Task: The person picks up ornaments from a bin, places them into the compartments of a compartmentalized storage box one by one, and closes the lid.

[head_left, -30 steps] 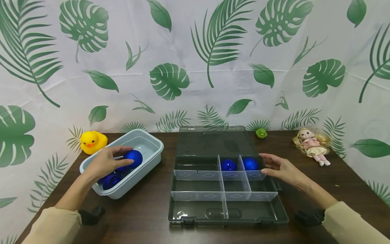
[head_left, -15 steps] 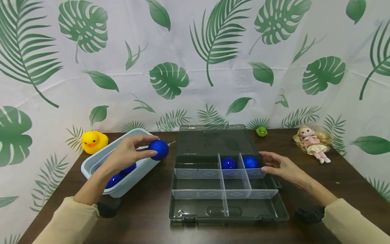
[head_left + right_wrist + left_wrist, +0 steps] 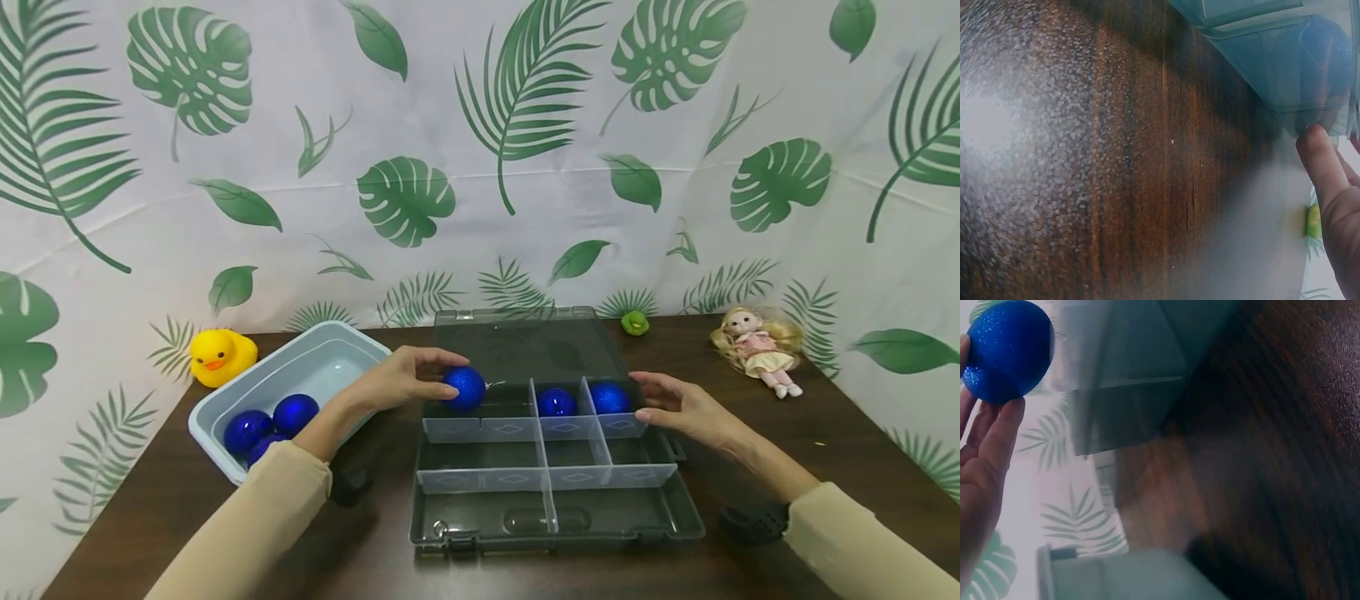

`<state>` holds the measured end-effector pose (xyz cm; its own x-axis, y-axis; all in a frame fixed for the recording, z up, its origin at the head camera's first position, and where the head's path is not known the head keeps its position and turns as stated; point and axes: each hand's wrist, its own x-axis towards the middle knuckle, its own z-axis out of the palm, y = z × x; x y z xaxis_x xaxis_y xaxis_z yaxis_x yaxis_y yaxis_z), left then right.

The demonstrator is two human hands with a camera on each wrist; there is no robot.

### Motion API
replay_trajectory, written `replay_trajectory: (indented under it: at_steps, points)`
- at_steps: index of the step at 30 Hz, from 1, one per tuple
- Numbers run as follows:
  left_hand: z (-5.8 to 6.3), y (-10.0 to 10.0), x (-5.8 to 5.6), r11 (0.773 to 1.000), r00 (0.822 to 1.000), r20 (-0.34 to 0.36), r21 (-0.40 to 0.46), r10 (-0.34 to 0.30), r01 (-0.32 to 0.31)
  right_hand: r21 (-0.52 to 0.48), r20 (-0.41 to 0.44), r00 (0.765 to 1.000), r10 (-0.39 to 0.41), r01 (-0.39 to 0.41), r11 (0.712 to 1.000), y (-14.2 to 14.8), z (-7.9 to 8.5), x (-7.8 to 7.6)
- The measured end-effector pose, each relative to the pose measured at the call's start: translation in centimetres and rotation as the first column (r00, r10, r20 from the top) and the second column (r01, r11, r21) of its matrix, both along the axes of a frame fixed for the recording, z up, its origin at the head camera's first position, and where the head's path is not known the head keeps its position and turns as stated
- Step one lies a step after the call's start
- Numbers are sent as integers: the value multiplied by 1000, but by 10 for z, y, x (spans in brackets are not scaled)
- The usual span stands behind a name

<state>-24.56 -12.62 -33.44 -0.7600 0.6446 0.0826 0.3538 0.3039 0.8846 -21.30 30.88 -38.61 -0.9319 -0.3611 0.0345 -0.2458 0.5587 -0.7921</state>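
Observation:
My left hand [image 3: 397, 379] pinches a glittery blue Christmas ball [image 3: 464, 389] between thumb and fingers, above the back left compartment of the grey see-through divided box [image 3: 480, 521]. Its silvery hanger points right. In the left wrist view the same Christmas ball [image 3: 1010, 353] sits at the fingertips. Two blue balls lie in the box's back row: a shiny one [image 3: 557, 402] in the middle and a glittery one [image 3: 610, 397] at right. My right hand [image 3: 686, 408] touches the box's back right side with fairly straight fingers; the right wrist view shows its thumb [image 3: 1322, 159] against the wall.
A light blue bin [image 3: 341, 342] to the left holds three blue balls [image 3: 296, 413], one partly behind my left sleeve. A yellow duck [image 3: 222, 357], a small green duck [image 3: 634, 323] and a doll [image 3: 757, 346] stand or lie along the back. The box's lid [image 3: 517, 346] is folded back.
My left hand has lifted the glittery Christmas ball from the bin and carried it right, over the box. My right hand has stayed at the box's right side.

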Motion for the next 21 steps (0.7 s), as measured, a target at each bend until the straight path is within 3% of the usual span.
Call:
replay_trajectory:
  at_steps: [6,13,21]
  points:
    - [-13,6,-10,1000,1000,11,-25,-15,15,-3,4,1000,-1,1,1000,0,-1,-1]
    - [-24,7,-10,998,1000,-12,-58,-8,8,-9,2,1000,3,-3,1000,0,-1,-1]
    - [-34,11,-5,997,993,-116,-70,19,-27,-16,9,1000,9,-8,1000,-1,-1,0]
